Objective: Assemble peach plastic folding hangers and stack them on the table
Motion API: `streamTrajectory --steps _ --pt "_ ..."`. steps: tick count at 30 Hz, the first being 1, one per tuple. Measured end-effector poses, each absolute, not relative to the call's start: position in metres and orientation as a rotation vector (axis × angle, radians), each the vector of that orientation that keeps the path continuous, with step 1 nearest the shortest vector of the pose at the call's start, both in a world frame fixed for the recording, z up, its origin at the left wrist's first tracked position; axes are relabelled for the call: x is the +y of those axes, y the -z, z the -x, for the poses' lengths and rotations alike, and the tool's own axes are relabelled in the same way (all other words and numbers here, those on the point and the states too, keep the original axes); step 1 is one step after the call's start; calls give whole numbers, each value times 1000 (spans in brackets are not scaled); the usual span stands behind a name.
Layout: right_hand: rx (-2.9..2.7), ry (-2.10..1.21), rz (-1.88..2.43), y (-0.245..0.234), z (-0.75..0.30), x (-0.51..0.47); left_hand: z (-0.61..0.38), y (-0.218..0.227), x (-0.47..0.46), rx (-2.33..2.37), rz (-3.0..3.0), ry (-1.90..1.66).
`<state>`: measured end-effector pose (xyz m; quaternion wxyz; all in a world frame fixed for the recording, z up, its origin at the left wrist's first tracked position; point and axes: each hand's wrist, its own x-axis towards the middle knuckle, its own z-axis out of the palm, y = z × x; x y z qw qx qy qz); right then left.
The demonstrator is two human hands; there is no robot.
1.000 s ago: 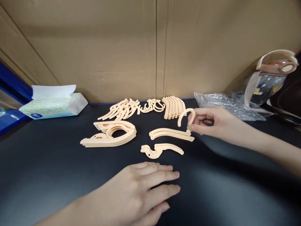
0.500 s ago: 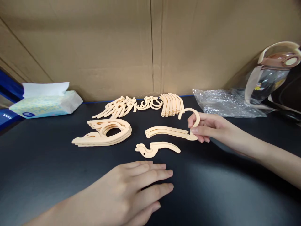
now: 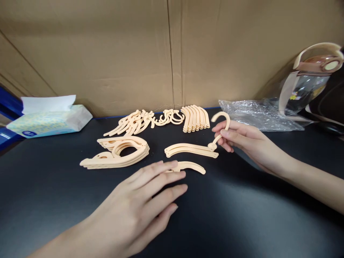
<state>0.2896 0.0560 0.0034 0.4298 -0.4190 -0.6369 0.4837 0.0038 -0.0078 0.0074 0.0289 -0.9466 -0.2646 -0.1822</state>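
Observation:
Between the thumb and fingers of my right hand point(image 3: 238, 138) is a cream plastic hanger hook point(image 3: 225, 123), its curved end up and its round base low. That base is close to the right end of a pair of hanger arm pieces point(image 3: 190, 149) lying on the table; I cannot tell whether they touch. My left hand point(image 3: 145, 200) is open, fingers stretched out, palm down. Its fingertips cover part of a curved hanger piece point(image 3: 192, 166), whose left end is hidden. Contact there cannot be made out.
On the black table point(image 3: 242, 215), stacked folded hangers point(image 3: 131, 157) lie at left. Farther back are loose arm pieces point(image 3: 131, 123), hooks point(image 3: 169, 117) and a row of arms point(image 3: 196, 118). Tissues point(image 3: 51, 120), a clear plastic bag point(image 3: 255, 114) and a bottle point(image 3: 306, 86) stand near the cardboard wall point(image 3: 120, 53).
My right hand has lifted the hook slightly and tilted it, its base now higher and more to the left. My left hand has moved forward and left, over the curved piece.

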Motion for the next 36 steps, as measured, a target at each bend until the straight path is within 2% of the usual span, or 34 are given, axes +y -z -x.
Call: streamTrajectory --steps 5,22,27,36 --pt "-1612 -1225 1026 -4 -288 55 -2 1 -4 -995 2873 531" --pt "-1604 -1269 1011 -4 -285 53 2 -4 -1 -944 3013 247" --pt "-1607 -1271 1015 -3 -285 53 1 2 -3 -1023 2955 405" --pt "-1609 -1271 1022 -3 -285 53 0 2 -3 -1001 2972 397"
